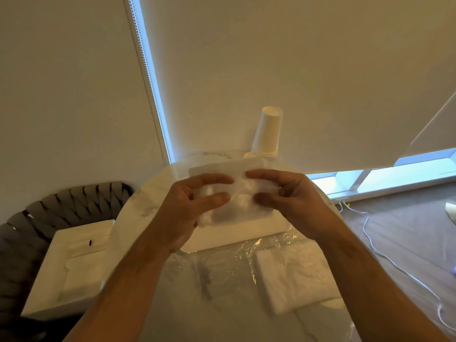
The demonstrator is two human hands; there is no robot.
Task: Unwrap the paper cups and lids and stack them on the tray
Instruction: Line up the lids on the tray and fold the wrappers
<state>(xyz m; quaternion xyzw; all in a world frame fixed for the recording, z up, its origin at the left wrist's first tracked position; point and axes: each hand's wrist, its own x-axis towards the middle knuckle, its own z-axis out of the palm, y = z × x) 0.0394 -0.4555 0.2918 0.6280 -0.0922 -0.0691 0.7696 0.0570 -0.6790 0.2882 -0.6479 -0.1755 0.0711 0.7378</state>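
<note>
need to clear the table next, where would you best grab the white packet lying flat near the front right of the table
Take the white packet by its near right corner, coming in from the right side, I'd say. It lies flat on crinkled clear plastic wrap, so there is no side wall to clamp; a pinch at a free edge lifts it. Both hands are busy pinching another wrapped packet.

The pale marbled tabletop (138, 206) carries a white tray (246, 236), crumpled clear plastic wrap (222, 265) and a white wrapped packet (293, 275).
</note>
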